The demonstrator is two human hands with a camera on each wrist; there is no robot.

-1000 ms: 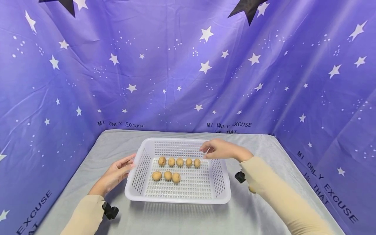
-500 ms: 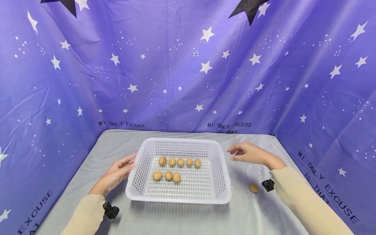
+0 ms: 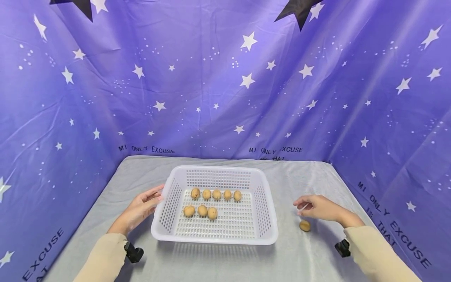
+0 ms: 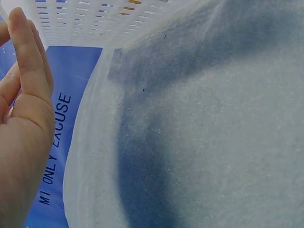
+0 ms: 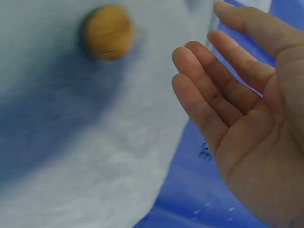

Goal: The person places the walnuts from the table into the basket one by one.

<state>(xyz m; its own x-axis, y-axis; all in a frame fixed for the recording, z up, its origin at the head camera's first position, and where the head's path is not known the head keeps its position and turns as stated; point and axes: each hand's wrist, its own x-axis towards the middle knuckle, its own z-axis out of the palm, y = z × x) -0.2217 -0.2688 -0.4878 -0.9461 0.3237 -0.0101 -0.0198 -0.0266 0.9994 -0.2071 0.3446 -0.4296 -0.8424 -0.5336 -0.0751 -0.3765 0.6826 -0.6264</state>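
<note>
Fingers hang relaxed near walnut, clearest from right wrist.

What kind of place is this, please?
Probably a staged recording corner, not a kitchen: a purple star-printed backdrop encloses a table under grey cloth, with only a white basket of walnuts.

The basket is glossy white perforated plastic. The walnut has a matt, rough shell. The tablecloth is matt grey cloth; the backdrop is creased fabric.
</note>
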